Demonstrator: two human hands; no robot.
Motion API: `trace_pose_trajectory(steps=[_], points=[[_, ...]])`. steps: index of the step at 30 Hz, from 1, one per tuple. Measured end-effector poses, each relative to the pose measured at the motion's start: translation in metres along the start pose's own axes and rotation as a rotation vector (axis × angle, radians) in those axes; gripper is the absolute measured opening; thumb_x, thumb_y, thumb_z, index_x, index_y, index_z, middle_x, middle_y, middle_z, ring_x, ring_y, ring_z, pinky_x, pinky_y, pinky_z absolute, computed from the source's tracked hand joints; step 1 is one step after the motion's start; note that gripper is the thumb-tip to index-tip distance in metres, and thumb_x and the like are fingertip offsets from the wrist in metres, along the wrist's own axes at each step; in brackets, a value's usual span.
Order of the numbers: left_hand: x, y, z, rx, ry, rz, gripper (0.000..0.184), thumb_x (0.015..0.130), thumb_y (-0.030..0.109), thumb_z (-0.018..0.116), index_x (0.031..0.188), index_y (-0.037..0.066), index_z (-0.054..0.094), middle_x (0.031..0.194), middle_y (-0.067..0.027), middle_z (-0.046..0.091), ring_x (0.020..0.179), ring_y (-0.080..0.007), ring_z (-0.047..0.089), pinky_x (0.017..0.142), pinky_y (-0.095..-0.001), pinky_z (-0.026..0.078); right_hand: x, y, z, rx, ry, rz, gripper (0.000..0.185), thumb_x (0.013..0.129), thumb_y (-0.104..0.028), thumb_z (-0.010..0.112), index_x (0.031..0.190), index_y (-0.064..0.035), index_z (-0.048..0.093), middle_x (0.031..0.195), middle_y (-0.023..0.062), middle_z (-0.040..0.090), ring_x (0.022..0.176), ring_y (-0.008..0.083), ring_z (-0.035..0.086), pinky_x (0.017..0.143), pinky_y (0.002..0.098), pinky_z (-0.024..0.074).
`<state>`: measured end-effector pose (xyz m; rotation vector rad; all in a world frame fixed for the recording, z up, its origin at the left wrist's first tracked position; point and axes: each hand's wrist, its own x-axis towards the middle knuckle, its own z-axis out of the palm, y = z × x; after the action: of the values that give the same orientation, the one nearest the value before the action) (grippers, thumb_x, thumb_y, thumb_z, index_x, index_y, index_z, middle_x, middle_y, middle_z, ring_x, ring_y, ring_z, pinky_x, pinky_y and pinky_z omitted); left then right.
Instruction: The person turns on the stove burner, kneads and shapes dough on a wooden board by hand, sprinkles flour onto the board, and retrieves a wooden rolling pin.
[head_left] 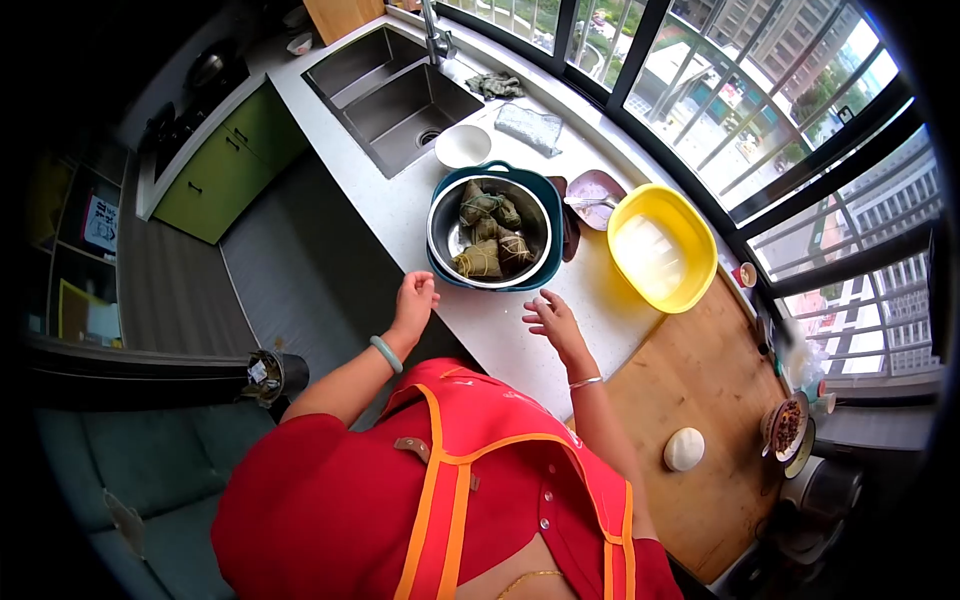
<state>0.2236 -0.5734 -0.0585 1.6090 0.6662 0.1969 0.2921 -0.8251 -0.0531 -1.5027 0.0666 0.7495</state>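
Observation:
Several leaf-wrapped rice dumplings (zongzi) (478, 258) tied with string lie in a steel pot (540, 218). The pot sits within a dark teal basin (552, 270) on the white counter. Just off the basin's near left side is my left hand (412, 308), fingers loosely curled, holding nothing; a pale green bangle circles that wrist. My right hand (552, 322) hovers over the counter at the basin's near right side. Its fingers are spread and empty, and a silver bracelet shows on the wrist. Neither hand visibly touches the basin.
A white bowl (463, 146) and a folded cloth (528, 130) stand between basin and sink (410, 110). To the right are a pink dish (590, 186) with a spoon, a yellow tub (662, 290), and a wooden board (640, 400) bearing a dough ball (685, 450).

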Motion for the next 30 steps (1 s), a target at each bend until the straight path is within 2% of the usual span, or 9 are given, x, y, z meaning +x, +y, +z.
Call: trace_pose_trajectory(steps=[4,6,10,11,14,16,20,24,30], points=[[0.093,0.028,-0.002,-0.089,0.077,0.026,0.032,0.087,0.013,0.049,0.115,0.0,0.04,0.1,-0.0099,0.047,0.079,-0.0139,0.053,0.068,-0.0256,0.047,0.008,-0.007,0.007,0.066,0.034,0.081,0.068,0.088,-0.034,0.05,0.135,0.0028,0.02,0.111,0.0202,0.054,0.088,0.0218,0.06,0.071,0.0295,0.0494],[0.161,0.011,0.0,0.012,0.063,0.105,0.046,0.086,0.017,0.053,0.123,0.0,0.031,0.103,-0.0106,0.046,0.088,-0.0169,0.05,0.076,-0.0288,0.044,0.017,-0.009,0.013,0.095,0.091,0.102,0.062,0.087,-0.036,0.051,0.131,0.0015,0.028,0.11,0.0199,0.054,0.088,0.0228,0.06,0.07,0.031,0.0503],[0.247,0.033,0.018,-0.02,-0.058,-0.115,0.071,0.083,0.03,0.059,0.132,-0.001,0.019,0.115,-0.0157,0.044,0.096,-0.0216,0.049,0.082,-0.0356,0.042,0.029,-0.011,0.031,0.195,0.185,0.15,0.046,0.087,-0.036,0.051,0.113,-0.0005,0.04,0.108,0.0153,0.053,0.087,0.0244,0.061,0.065,0.0334,0.053],[0.26,0.042,0.02,-0.082,-0.166,-0.229,0.078,0.082,0.033,0.06,0.133,-0.002,0.014,0.122,-0.0187,0.041,0.108,-0.0255,0.046,0.086,-0.0377,0.041,0.03,-0.012,0.036,0.233,0.225,0.169,0.046,0.087,-0.036,0.052,0.114,-0.0004,0.04,0.108,0.0148,0.052,0.083,0.0243,0.062,0.063,0.0325,0.0533],[0.299,0.038,0.03,-0.275,-0.46,-0.324,0.054,0.086,0.02,0.054,0.128,0.007,0.022,0.121,-0.0197,0.044,0.102,-0.0333,0.053,0.082,-0.0406,0.046,0.039,-0.006,0.055,0.309,0.337,0.207,0.045,0.087,-0.034,0.052,0.115,-0.0004,0.041,0.102,0.0123,0.056,0.074,0.0221,0.063,0.059,0.0294,0.0539],[0.301,0.052,0.038,-0.309,-0.397,-0.442,0.041,0.088,0.012,0.047,0.123,0.009,0.027,0.114,-0.0191,0.049,0.093,-0.0333,0.058,0.077,-0.0432,0.049,0.046,-0.011,0.068,0.311,0.375,0.237,0.043,0.087,-0.033,0.052,0.113,-0.0004,0.044,0.093,0.0098,0.059,0.072,0.0197,0.063,0.057,0.0284,0.054],[0.321,0.041,0.047,-0.373,-0.449,-0.478,0.049,0.075,-0.006,0.035,0.122,0.006,0.034,0.108,-0.0193,0.052,0.09,-0.0339,0.058,0.073,-0.0463,0.051,0.058,-0.001,0.084,0.483,0.536,0.24,0.036,0.084,-0.024,0.052,0.111,-0.0018,0.047,0.088,0.0085,0.061,0.066,0.0165,0.061,0.051,0.0269,0.0536],[0.332,0.052,0.05,-0.386,-0.49,-0.447,0.048,0.074,-0.006,0.031,0.12,0.005,0.03,0.106,-0.0204,0.052,0.083,-0.0335,0.06,0.065,-0.0432,0.055,0.061,-0.004,0.089,0.476,0.588,0.28,0.028,0.08,-0.017,0.054,0.102,-0.0002,0.051,0.078,0.0069,0.061,0.055,0.0138,0.059,0.042,0.0228,0.0499],[0.39,0.094,0.071,-0.426,-0.486,-0.383,0.048,0.075,-0.004,0.031,0.123,-0.001,0.029,0.104,-0.0245,0.051,0.083,-0.0348,0.06,0.072,-0.0442,0.053,0.066,-0.005,0.093,0.499,0.688,0.258,0.013,0.079,-0.013,0.053,0.085,-0.0015,0.051,0.064,0.0048,0.056,0.046,0.0137,0.054,0.036,0.0231,0.0453]])
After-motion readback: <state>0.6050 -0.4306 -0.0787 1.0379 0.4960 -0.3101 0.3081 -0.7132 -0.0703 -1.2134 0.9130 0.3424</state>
